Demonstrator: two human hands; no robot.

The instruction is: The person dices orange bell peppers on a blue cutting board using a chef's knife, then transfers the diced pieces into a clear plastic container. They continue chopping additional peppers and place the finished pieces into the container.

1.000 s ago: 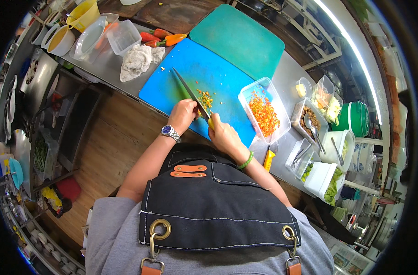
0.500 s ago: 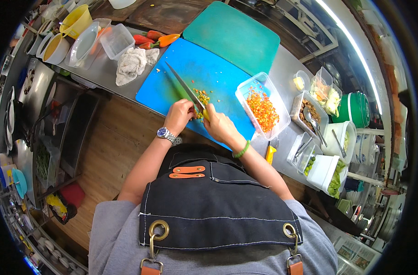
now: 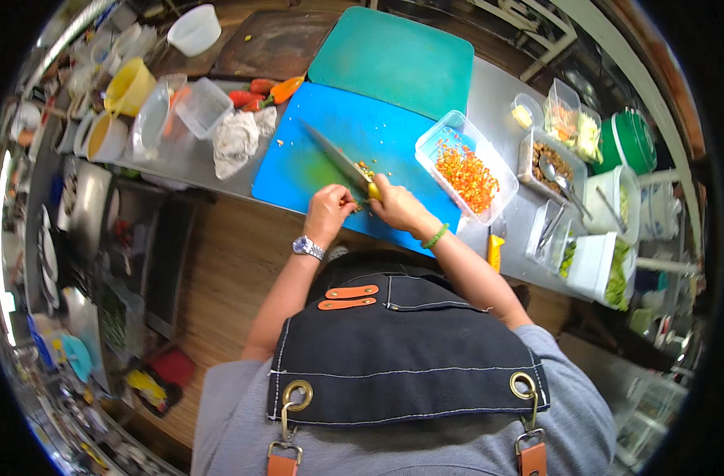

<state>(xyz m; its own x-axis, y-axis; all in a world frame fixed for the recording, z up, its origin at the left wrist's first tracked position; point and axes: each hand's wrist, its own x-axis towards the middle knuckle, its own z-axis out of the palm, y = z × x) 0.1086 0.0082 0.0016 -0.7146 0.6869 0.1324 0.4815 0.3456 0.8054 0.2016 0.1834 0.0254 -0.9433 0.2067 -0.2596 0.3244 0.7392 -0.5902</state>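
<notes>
Across the metal counter (image 3: 497, 95) there's a green board (image 3: 390, 59) at the back, a blue board (image 3: 281, 176) in front of it, and a clear tub (image 3: 508, 182) of chopped red-orange bits (image 3: 467, 176) at the blue one's right end. Over the blue board the knife (image 3: 336, 154) points away and left, right hand (image 3: 402, 210) fingers wrapped tight round its yellow handle. Left hand (image 3: 328, 214) is by the near edge, fingertips pinched together; can't tell if a scrap's between them. What's changed: a second ago they were right up against the blade, now there's a small gap, so looks like nothing's being fed under it. Tiny yellow-green pieces (image 3: 366, 169) lie beside the blade.
</notes>
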